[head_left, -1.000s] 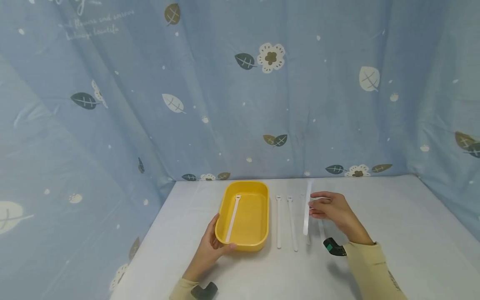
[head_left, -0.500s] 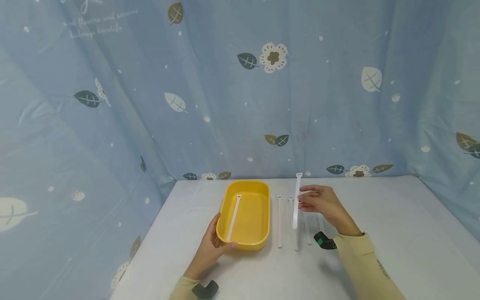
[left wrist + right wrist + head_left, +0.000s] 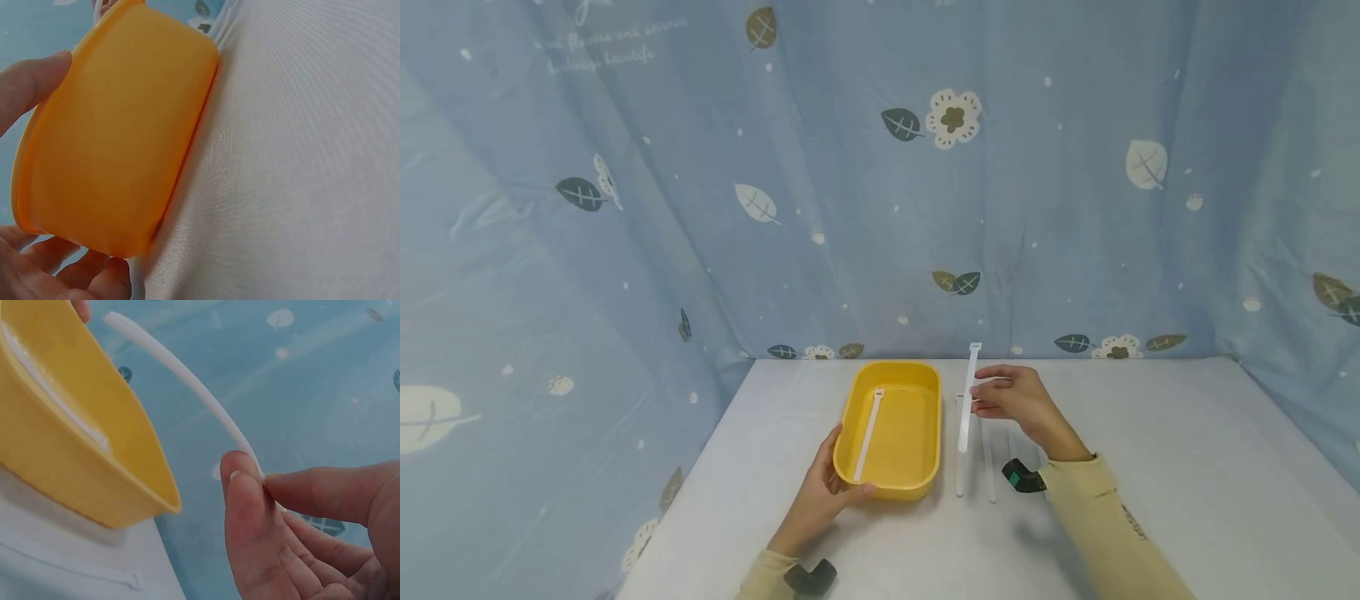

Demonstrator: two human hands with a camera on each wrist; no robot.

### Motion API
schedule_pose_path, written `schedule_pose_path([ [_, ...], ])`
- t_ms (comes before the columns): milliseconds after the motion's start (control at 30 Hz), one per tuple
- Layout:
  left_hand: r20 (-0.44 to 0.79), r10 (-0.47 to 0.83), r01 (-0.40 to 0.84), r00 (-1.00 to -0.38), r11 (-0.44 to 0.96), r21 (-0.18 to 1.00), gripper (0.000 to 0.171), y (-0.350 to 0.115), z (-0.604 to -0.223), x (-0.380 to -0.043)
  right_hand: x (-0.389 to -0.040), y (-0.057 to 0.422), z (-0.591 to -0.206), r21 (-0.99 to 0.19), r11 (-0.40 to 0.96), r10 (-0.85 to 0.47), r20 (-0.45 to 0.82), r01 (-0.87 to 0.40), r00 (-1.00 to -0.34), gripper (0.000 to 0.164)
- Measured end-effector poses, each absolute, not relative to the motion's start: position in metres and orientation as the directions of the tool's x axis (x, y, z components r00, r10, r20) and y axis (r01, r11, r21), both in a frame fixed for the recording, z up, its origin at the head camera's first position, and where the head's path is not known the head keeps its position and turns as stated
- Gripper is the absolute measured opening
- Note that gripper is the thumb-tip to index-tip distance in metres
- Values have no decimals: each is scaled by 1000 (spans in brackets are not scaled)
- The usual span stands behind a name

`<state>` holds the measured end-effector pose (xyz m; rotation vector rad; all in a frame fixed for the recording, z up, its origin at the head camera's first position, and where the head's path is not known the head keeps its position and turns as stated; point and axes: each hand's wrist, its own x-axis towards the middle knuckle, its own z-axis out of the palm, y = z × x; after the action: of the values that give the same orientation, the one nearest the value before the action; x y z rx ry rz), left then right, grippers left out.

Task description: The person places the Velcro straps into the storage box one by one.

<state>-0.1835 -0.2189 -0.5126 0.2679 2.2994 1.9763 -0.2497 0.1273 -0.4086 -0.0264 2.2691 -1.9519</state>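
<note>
A yellow plastic tray (image 3: 906, 437) stands on the table with one white cable tie (image 3: 868, 435) lying along its left side. My left hand (image 3: 822, 500) grips the tray's near left corner, its thumb (image 3: 40, 81) at the rim and fingers curled against the outer wall. My right hand (image 3: 1018, 404) pinches another white cable tie (image 3: 967, 408) between thumb and fingertips. That tie is held above the table, just right of the tray, slotted head up. In the right wrist view the held cable tie (image 3: 187, 375) bends in a curve beside the tray (image 3: 119, 481).
Right of the tray, more white cable ties lie on the white table (image 3: 1187, 467), including one tie (image 3: 959, 483) partly behind the held one and another tie (image 3: 989, 471) below my right hand. A blue patterned curtain (image 3: 850, 208) hangs behind and to the left.
My right hand has carried the held cable tie leftward, from over the ties on the table to close beside the tray. The left hand keeps its grip on the tray.
</note>
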Motion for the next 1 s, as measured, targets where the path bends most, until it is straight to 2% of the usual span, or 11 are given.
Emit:
schedule_pose_path([
  [733, 49, 189, 80, -981, 157, 984, 107, -219, -513, -181, -268, 77, -408, -992, 92, -165, -96, 82, -982, 40],
  [1000, 48, 193, 76, -980, 143, 987, 107, -218, -514, -182, -273, 62, -413, -990, 107, -165, -112, 95, -980, 39],
])
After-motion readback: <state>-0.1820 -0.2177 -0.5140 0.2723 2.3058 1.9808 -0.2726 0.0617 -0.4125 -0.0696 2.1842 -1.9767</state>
